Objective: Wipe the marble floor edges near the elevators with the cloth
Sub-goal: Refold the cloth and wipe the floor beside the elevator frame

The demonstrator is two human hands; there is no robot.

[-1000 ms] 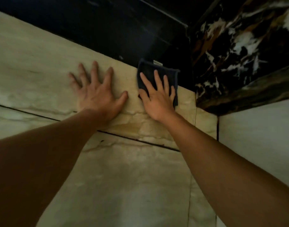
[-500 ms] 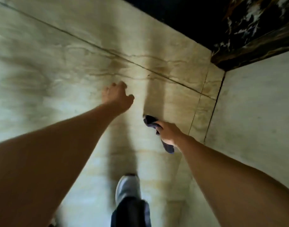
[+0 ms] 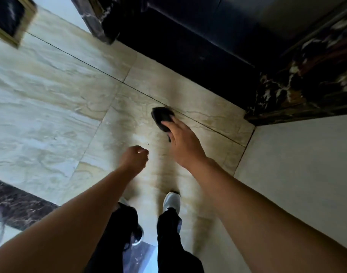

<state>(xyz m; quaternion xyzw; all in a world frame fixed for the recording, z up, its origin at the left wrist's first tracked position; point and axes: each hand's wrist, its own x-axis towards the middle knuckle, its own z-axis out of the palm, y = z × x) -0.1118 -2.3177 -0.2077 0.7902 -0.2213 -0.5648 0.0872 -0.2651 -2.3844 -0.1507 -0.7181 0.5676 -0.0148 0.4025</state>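
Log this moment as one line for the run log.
stance: standing | right hand: holds cloth, off floor | left hand: loosely curled, empty | cloth: bunched, dark

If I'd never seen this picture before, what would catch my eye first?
Two bare arms reach in from the bottom, and the right hand grips a dark cloth at the centre, above the pale marble floor. The left hand hangs loosely curled beside it, holding nothing visible. At the top right, a black marble wall with white veins contrasts sharply with the floor, and a white shoe shows below.

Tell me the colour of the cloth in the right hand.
Black or very dark, bunched cloth; seen in the head view.
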